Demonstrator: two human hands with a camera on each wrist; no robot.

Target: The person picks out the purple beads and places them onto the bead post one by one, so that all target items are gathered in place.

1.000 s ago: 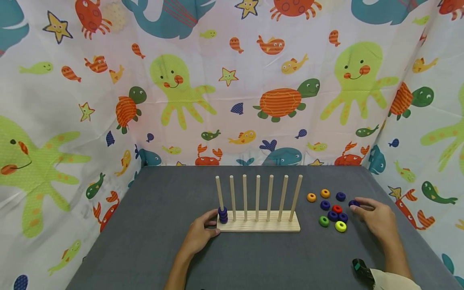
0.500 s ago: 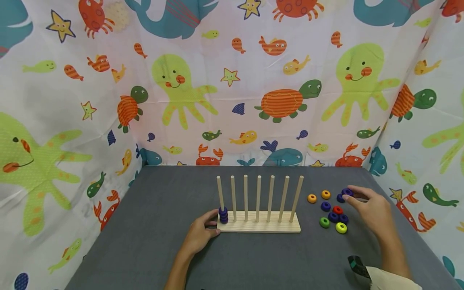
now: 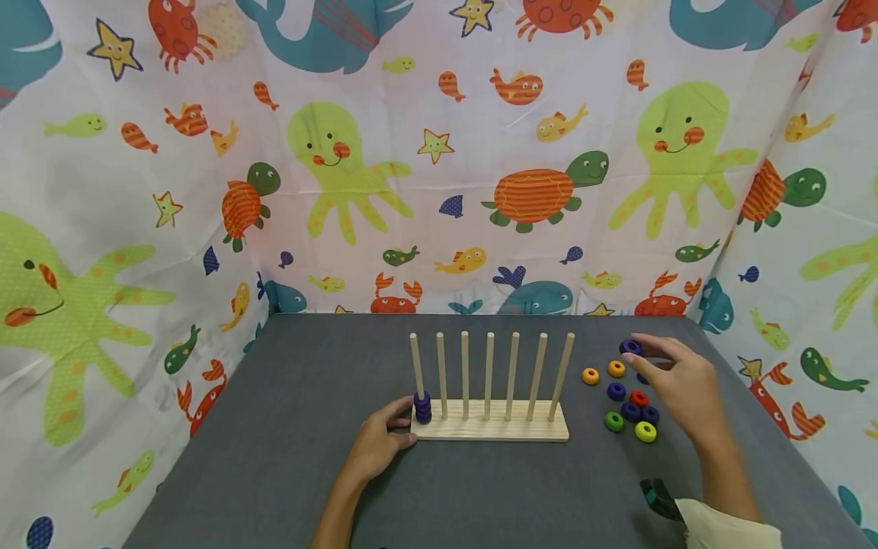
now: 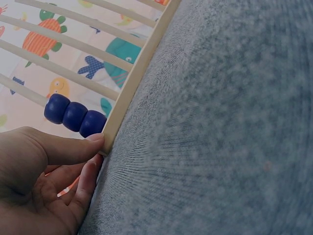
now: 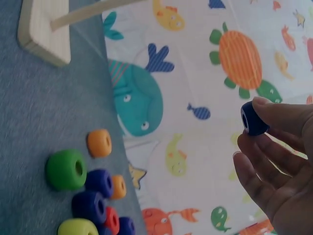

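Note:
My right hand (image 3: 682, 381) pinches a dark blue bead (image 5: 253, 119) between thumb and fingers, raised above the table behind the loose beads. My left hand (image 3: 377, 442) grips the left end of the wooden peg stand (image 3: 490, 431), thumb on its front edge in the left wrist view. Three blue beads (image 4: 74, 116) are stacked on the stand's leftmost peg (image 3: 416, 366); the other pegs (image 3: 488, 374) are bare. Right of the stand lie loose beads: two orange (image 3: 590, 376), a red (image 3: 639, 398), a green (image 3: 613, 421), a yellow-green (image 3: 645, 431) and several blue (image 3: 616, 391).
The stand and beads sit on a dark grey table (image 3: 288, 488). A white curtain (image 3: 384, 175) printed with sea animals hangs behind the table and along both sides. A black band (image 3: 660, 499) shows by the right sleeve (image 3: 730, 526).
My right hand has lifted the blue bead from the right side and carried it left and farther back, over the loose beads. The left hand stays on the stand.

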